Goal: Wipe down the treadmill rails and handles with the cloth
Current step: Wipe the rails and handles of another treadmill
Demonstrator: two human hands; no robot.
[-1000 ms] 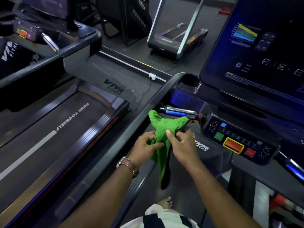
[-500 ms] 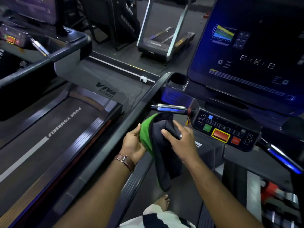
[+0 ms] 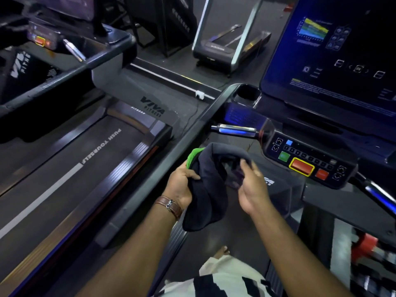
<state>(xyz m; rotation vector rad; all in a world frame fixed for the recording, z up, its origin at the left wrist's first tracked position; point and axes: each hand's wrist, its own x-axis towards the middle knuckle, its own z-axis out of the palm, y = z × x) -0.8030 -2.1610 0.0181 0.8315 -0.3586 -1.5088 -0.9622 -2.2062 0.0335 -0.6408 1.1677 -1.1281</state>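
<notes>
— Right, where was the cloth point(image 3: 205, 189) at that instant?

— Up in front of you, between your two hands, hanging in the air just below the short chrome handle point(image 3: 236, 131) with the blue glow. The dark side faced you and a strip of green showed at the upper left edge.

— And your left hand point(image 3: 182, 185)?

— Clamped on it. You had the fingers curled into the left side of the fabric, thumb across the front, a brown strap on the wrist point(image 3: 169, 205). The lower end of the cloth drooped past that wrist.

— The right hand point(image 3: 251, 185)?

— Blurred. You held it at the cloth's right edge, palm turned inward, fingers up against the fabric; whether they were pinching it or only touching, I could not tell.

— Where did the rail sit?

— The long dark side rail point(image 3: 171, 166) ran diagonally just left of your left hand, apart from the cloth. The control panel point(image 3: 308, 161), with its green and red buttons, lay to the right of the handle, and the big screen point(image 3: 334, 52) stood above it. A second treadmill's belt point(image 3: 70, 166) lay off to your left.
</notes>
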